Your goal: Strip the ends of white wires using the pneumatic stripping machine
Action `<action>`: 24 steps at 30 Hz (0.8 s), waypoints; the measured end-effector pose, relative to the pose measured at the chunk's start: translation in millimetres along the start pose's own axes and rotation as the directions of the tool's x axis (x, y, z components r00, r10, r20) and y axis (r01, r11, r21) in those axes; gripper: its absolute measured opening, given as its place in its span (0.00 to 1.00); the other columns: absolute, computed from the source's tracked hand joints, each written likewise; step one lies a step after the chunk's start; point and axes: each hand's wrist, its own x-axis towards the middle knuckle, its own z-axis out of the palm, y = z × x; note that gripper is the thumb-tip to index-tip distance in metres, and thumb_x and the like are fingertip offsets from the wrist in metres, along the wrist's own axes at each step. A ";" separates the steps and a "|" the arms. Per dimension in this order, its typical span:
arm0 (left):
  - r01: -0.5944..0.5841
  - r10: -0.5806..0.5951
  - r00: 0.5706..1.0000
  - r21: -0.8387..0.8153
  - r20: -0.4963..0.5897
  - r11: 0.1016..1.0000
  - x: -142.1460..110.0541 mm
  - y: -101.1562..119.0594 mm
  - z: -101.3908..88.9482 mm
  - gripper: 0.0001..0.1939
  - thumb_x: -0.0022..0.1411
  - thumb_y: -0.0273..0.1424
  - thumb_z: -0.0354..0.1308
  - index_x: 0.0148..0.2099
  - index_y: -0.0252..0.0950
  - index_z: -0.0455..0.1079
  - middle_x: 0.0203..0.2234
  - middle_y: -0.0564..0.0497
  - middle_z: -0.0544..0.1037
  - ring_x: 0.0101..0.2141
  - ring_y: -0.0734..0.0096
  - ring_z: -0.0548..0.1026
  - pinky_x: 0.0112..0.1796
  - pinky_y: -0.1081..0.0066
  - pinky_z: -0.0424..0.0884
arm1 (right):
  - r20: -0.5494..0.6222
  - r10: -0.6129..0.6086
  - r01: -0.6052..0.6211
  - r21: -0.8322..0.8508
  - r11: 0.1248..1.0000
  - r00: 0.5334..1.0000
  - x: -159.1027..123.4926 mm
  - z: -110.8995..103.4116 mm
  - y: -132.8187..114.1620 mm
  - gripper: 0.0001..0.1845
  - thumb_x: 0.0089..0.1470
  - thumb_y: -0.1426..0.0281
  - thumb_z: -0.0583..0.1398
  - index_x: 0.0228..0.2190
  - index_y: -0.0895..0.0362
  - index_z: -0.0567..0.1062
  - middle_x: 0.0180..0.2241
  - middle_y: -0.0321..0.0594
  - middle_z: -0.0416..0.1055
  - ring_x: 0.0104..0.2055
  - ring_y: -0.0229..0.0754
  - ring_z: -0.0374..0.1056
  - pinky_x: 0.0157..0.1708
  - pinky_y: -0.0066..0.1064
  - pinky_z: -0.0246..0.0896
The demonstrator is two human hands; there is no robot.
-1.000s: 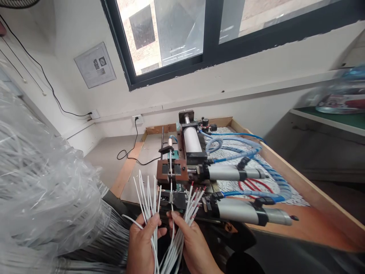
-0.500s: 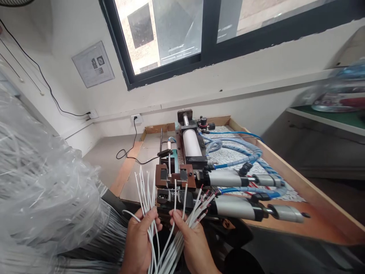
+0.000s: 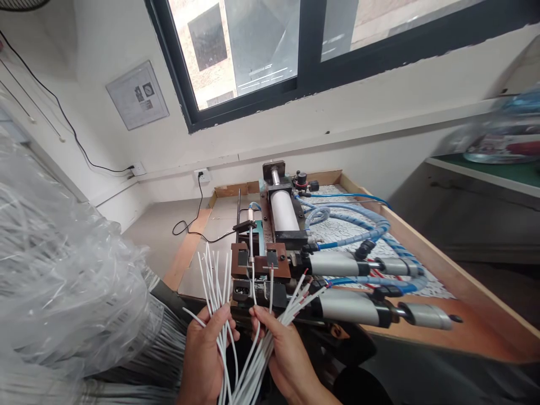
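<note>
White wires [image 3: 216, 292] bunched in your left hand [image 3: 205, 351], red-tipped wires [image 3: 258, 363] gripped in your right hand [image 3: 289, 354], a single wire [image 3: 253, 289] pinched at its fingertips, pointing into the machine [image 3: 284, 212] just beyond.

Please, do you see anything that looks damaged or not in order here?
Two small things: one white wire at the left hand bends outward, away from its bundle, and the edge below the window frame looks ragged, perhaps chipped.
</note>
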 end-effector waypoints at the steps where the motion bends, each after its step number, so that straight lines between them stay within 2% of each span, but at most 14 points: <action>1: -0.016 0.016 1.000 0.002 0.006 1.000 0.6 -1.2 -1.7 0.06 0.43 0.29 0.62 0.25 0.31 0.70 0.14 0.55 0.69 0.18 0.79 0.66 0.22 0.76 0.66 | 0.003 0.002 -0.002 -0.001 1.000 1.000 -0.1 0.4 0.3 0.08 0.28 0.70 0.68 0.15 0.61 0.75 0.15 0.36 0.68 0.19 0.34 0.60 0.21 0.26 0.56; 5: -0.058 0.058 0.998 0.022 0.000 0.998 2.7 -6.2 -6.2 0.07 0.43 0.29 0.62 0.27 0.31 0.71 0.16 0.54 0.71 0.19 0.77 0.67 0.24 0.74 0.67 | 0.043 0.020 -0.019 -0.033 0.999 0.999 -1.4 0.5 1.5 0.09 0.30 0.69 0.67 0.18 0.61 0.75 0.16 0.34 0.68 0.19 0.33 0.60 0.21 0.25 0.55; 7: -0.051 0.051 0.999 0.029 0.001 0.998 2.4 -8.1 -5.4 0.08 0.43 0.29 0.63 0.28 0.31 0.72 0.19 0.52 0.73 0.22 0.75 0.69 0.25 0.73 0.67 | 0.111 0.027 -0.020 -0.069 0.997 0.993 -3.2 -0.2 1.8 0.10 0.34 0.67 0.66 0.21 0.61 0.76 0.18 0.35 0.69 0.21 0.34 0.61 0.23 0.25 0.56; 10: -0.027 0.028 0.996 -0.007 0.086 1.000 -0.7 -9.8 -1.0 0.08 0.43 0.29 0.62 0.29 0.30 0.73 0.20 0.50 0.75 0.23 0.72 0.71 0.28 0.72 0.67 | 0.261 0.015 0.026 -0.153 0.988 0.965 -7.1 -1.6 2.9 0.10 0.37 0.67 0.65 0.24 0.61 0.76 0.20 0.37 0.70 0.24 0.36 0.62 0.29 0.27 0.57; 12: -0.003 0.008 0.987 -0.032 0.160 0.999 -3.3 -10.3 2.0 0.07 0.44 0.28 0.62 0.28 0.30 0.73 0.19 0.49 0.75 0.24 0.71 0.72 0.30 0.71 0.67 | 0.312 -0.015 0.085 -0.211 0.974 0.950 -9.5 -2.7 4.5 0.08 0.37 0.68 0.65 0.22 0.61 0.76 0.20 0.37 0.70 0.24 0.36 0.62 0.30 0.27 0.57; 15: 0.035 -0.025 0.978 -0.045 0.209 0.998 -4.7 -10.9 2.8 0.05 0.44 0.28 0.62 0.26 0.30 0.73 0.18 0.49 0.75 0.25 0.71 0.72 0.32 0.71 0.67 | 0.274 -0.088 0.160 -0.251 0.955 0.958 -11.5 -5.2 6.9 0.08 0.38 0.67 0.65 0.20 0.60 0.75 0.19 0.36 0.69 0.24 0.36 0.61 0.29 0.28 0.57; 20: 0.047 -0.046 0.997 -0.022 0.057 0.999 1.0 -11.6 -3.8 0.07 0.40 0.28 0.64 0.25 0.30 0.72 0.17 0.53 0.72 0.20 0.77 0.69 0.24 0.75 0.67 | 0.157 -0.124 0.161 -0.245 0.956 0.980 -10.8 -12.4 7.7 0.09 0.38 0.66 0.64 0.20 0.60 0.74 0.18 0.36 0.68 0.22 0.36 0.60 0.27 0.27 0.56; 24: 0.037 -0.037 0.998 0.006 0.043 0.999 3.7 -11.4 -6.3 0.08 0.42 0.29 0.64 0.26 0.30 0.71 0.15 0.55 0.69 0.18 0.79 0.67 0.21 0.77 0.66 | 0.095 -0.115 0.133 -0.217 0.967 0.989 -8.7 -15.6 8.6 0.10 0.37 0.66 0.64 0.18 0.61 0.73 0.17 0.34 0.65 0.21 0.34 0.57 0.24 0.25 0.53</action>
